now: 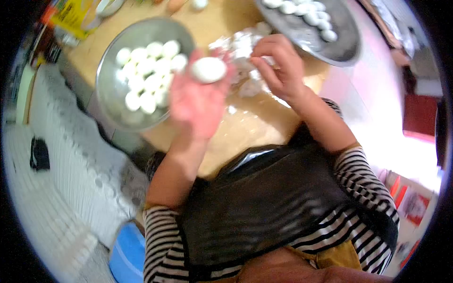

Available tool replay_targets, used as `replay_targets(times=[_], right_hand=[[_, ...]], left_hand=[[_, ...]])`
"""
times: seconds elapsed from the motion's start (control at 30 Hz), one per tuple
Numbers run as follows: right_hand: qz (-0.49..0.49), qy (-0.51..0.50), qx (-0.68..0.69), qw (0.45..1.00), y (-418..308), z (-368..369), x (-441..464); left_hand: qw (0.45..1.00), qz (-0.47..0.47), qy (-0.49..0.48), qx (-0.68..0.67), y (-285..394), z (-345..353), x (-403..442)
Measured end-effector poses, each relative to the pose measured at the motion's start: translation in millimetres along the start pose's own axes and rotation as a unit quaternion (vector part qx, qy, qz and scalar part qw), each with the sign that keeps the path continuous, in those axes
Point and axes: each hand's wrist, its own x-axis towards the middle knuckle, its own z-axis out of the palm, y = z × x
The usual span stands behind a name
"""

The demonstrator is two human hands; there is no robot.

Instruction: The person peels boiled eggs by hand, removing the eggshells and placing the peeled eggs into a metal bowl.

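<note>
A smooth white egg (pixel 209 70) lies on the fingers of my left hand (pixel 198 101), which is palm up beside a metal bowl (pixel 106 99). Many white eggs (pixel 147 75) fill the middle of that bowl. My right hand (pixel 281 66) is a little to the right of the held egg and apart from it, thumb and fingers drawn together. Whether they pinch a bit of shell is too blurred to tell. Under and beside the right hand, a heap of broken white eggshell (pixel 243 45) spreads over the wooden table (pixel 240 137).
A second metal basin (pixel 306 42) with several white eggs (pixel 311 18) stands at the far right of the table. A yellow packet (pixel 73 16) and a small dish (pixel 108 6) are at the far left. A blue tub (pixel 127 254) stands on the floor at lower left.
</note>
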Motion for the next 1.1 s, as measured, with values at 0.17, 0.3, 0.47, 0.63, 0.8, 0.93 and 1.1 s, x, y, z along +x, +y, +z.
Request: replay_targets(times=[0.17,0.3,0.47,0.63,0.8,0.93,1.1], right_hand=[[0.187,-0.087,-0.084,0.975,10,-15,-3],[0.134,-0.194,-0.158,0.959,14,-28,-21],[0.020,-0.084,-0.196,0.977,17,-72,-7],[0.275,-0.137,-0.275,0.911,116,-117,13],[0.379,-0.217,-0.386,0.813,203,-126,15],[0.454,-0.256,-0.398,0.755,228,-108,14],[0.429,-0.265,-0.390,0.770,225,-105,11]], left_hand=[[0.976,-0.023,-0.104,-0.189,20,6,13],[0.985,-0.049,-0.104,-0.132,15,1,13],[0.988,-0.073,-0.137,-0.004,8,-5,4],[0.985,-0.073,-0.123,0.097,-2,-9,3],[0.976,-0.069,-0.123,0.169,-8,-17,7],[0.946,-0.060,-0.120,0.296,-14,-17,5],[0.847,0.003,-0.053,0.529,-5,-15,-28]])
